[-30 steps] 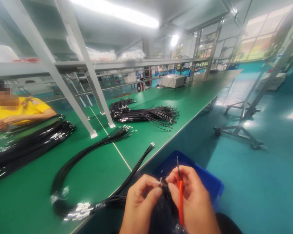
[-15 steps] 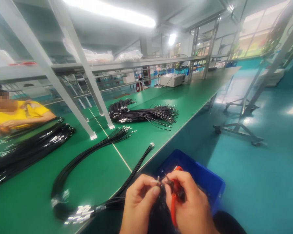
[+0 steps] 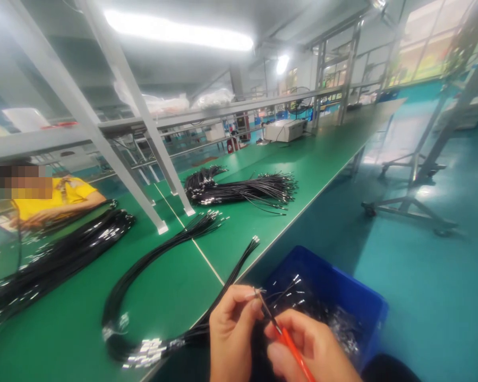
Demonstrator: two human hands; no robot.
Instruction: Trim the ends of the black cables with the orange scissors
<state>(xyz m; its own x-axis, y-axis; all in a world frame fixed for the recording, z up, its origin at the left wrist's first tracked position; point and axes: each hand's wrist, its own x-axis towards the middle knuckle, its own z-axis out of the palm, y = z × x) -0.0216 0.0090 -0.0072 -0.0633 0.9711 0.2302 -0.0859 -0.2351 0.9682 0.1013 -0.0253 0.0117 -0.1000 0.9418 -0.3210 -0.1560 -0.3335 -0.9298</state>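
My left fingers (image 3: pixel 239 292) are pinching a cable end (image 3: pixel 259 290), and my right fingers (image 3: pixel 292 317) are gripping a red-handled tool (image 3: pixel 293 350), its tip reaching my left fingertips. Left of them, a black cable bundle (image 3: pixel 117 297) is curving over the counter (image 3: pixel 163 297); a blue bin (image 3: pixel 326 270) is sitting beyond my right fingers.

the bottom edge crops the red-handled tool (image 3: pixel 296 351); the piece (image 3: pixel 257 291) in the left hand (image 3: pixel 235 321) is too small to tell.

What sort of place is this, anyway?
Most likely a factory workshop: there's a long green workbench, thick bundles of black cables lying on it, and another person in yellow at its far side.
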